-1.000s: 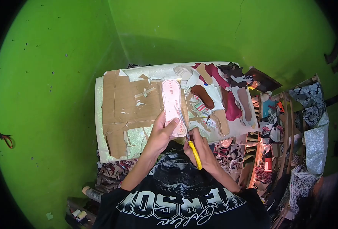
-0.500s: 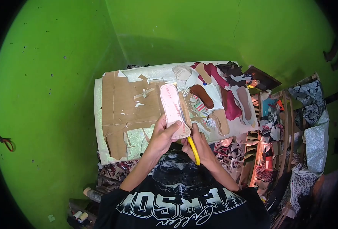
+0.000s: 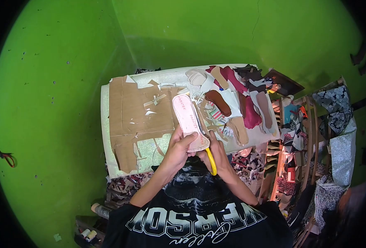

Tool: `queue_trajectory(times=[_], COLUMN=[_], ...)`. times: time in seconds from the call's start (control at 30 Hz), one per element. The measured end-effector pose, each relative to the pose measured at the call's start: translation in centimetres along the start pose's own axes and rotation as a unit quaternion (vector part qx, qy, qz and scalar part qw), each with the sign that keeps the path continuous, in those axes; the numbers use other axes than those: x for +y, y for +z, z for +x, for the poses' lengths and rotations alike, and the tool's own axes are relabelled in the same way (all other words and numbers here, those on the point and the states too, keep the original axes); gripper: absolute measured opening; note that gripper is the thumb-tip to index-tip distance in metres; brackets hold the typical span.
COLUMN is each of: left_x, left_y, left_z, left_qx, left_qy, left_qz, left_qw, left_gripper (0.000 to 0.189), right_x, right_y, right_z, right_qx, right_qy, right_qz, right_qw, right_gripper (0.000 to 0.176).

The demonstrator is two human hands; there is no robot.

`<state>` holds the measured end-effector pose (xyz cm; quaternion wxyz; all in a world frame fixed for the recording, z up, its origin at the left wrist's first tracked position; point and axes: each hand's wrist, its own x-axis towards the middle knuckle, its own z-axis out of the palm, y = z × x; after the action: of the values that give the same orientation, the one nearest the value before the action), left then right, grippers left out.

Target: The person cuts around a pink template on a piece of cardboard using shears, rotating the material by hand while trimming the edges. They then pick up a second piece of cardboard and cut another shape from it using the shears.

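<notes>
My left hand [image 3: 179,145] grips a pale pink insole piece [image 3: 187,115] printed with red PARATEX lettering, the thumb pressed on its lower face and the fingers behind. Around the insole's edge runs a drawn outline. My right hand [image 3: 218,156] is closed around scissors [image 3: 211,161] with yellow handles. Their dark blades lie along the insole's right edge, where a brown strip of material shows. Both hands are close together over the near edge of the work table [image 3: 150,155], and the right fingers are partly hidden.
Brown cardboard [image 3: 129,107] with scraps covers the table's left part. To the right lie a brown insole shape [image 3: 218,103], maroon pieces [image 3: 252,115] and beige cutouts [image 3: 238,130]. A wooden rack [image 3: 311,144] with fabric stands at right. Other scissors [image 3: 5,155] hang on the green wall.
The insole has tilted slightly, its lower end shifting a little right and down. The scissors have moved slightly with it, and their dark blades show more clearly beside the edge.
</notes>
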<state>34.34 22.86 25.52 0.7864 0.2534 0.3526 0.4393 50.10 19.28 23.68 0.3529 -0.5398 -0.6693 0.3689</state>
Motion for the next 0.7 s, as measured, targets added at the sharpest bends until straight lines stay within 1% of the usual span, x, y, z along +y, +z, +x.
queue_trajectory(times=[0.07,0.17,0.27,0.37,0.47,0.57,0.67,0.7], left_x=[-0.1,-0.8,-0.3,-0.1,-0.3,-0.8,0.4,0.4], left_y=[-0.1,0.4,0.3,0.5,0.9,1.2,2.4,2.5], left_z=[0.0,0.0,-0.1,-0.2,0.0,-0.1,-0.5,-0.5], left_qx=[-0.005,-0.002,-0.007,-0.028,-0.020,-0.022,0.015,0.010], left_qy=[-0.001,-0.001,-0.020,-0.010,0.009,-0.012,-0.040,-0.039], left_qz=[-0.013,-0.034,-0.030,-0.040,-0.046,-0.078,-0.119,-0.124], left_qw=[1.000,0.999,0.999,0.999,0.999,0.997,0.992,0.992], left_gripper=[0.040,0.041,0.045,0.052,0.057,0.060,0.060,0.060], right_x=[0.4,-0.6,0.3,1.1,0.1,-0.4,0.3,0.2], right_y=[-0.1,0.1,-0.3,-0.3,-0.4,-0.5,-0.4,-0.5], right_z=[-0.2,0.5,0.5,0.3,0.4,0.7,0.8,0.8], right_qx=[-0.012,0.035,0.014,0.011,0.006,0.043,0.031,0.023], right_qy=[0.023,-0.033,-0.019,-0.024,0.011,-0.015,-0.003,0.011], right_qz=[-0.017,0.011,-0.072,-0.043,-0.004,0.023,0.051,0.063], right_qw=[1.000,0.999,0.997,0.999,1.000,0.999,0.998,0.998], right_gripper=[0.065,0.051,0.047,0.042,0.054,0.046,0.042,0.041])
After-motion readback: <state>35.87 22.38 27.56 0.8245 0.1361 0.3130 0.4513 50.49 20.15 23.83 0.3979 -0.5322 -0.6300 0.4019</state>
